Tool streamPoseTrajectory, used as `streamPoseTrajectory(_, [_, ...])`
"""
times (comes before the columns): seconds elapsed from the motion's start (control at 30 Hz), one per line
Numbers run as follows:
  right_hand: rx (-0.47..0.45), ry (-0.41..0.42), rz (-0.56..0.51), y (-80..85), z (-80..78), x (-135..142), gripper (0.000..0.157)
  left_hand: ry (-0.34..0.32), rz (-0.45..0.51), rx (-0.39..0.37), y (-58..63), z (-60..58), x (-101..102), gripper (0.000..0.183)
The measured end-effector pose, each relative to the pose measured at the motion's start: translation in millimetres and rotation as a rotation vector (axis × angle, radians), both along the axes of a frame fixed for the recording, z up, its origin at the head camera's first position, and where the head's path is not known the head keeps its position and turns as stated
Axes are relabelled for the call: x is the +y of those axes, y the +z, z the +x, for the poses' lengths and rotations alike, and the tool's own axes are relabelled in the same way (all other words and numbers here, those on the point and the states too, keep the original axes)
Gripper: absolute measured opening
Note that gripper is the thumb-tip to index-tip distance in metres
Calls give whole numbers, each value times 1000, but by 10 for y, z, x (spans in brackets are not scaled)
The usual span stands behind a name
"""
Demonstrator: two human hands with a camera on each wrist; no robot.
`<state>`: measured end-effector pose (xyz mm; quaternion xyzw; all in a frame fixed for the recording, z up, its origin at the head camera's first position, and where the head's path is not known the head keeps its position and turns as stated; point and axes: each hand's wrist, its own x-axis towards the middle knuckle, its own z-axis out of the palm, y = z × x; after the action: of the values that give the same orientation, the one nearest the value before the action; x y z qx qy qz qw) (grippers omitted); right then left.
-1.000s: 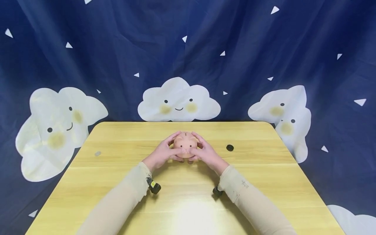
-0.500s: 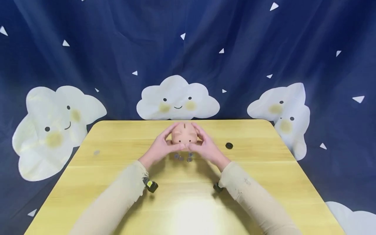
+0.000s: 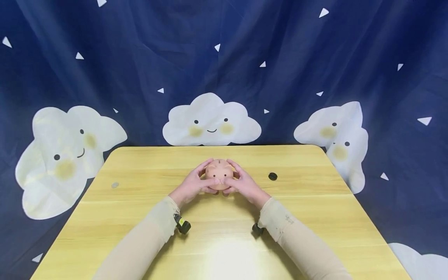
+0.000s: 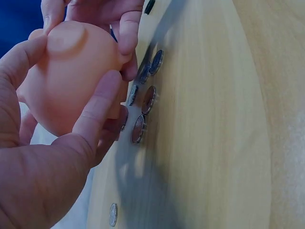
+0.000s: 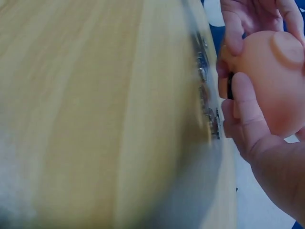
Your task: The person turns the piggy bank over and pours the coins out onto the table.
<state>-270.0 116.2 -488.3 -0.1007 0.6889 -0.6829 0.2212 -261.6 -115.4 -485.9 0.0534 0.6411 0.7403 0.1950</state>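
Note:
A pink piggy bank [image 3: 219, 171] with two small dark eyes and a slot on top is held between both hands over the table's far middle. My left hand [image 3: 192, 186] grips its left side, thumb across the front. Mirroring it, my right hand [image 3: 246, 187] grips the right side, and the thumbs almost meet below the eyes. The left wrist view shows several silvery coins [image 4: 149, 100] on the table close under the bank. A dark opening [image 5: 230, 86] shows at the bank's underside in the right wrist view.
A black round cap [image 3: 273, 176] lies on the wooden table [image 3: 301, 217] to the right. One coin [image 3: 114, 185] lies alone near the left edge. A dark blue curtain [image 3: 140, 70] with clouds hangs behind the table.
Both hands raised the piggy bank, tilting it so coins showed on the table beneath, then lowered it again. The black cap and the lone coin stayed put.

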Motion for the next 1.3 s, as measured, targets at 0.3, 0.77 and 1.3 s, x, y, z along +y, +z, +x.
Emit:
streamPoseTrajectory(0.3, [221,-46,-57,486,87,-26,91,7,-89,211,588,75,-19,97])
streamPoseTrajectory(0.77, [57,-41,13,74,44,-21,88,-1,28,52,79,8,0,95])
streamPoseTrajectory(1.3, [310,-85,4,413,169,-50,90,25,-99,256,479,141,5,96])
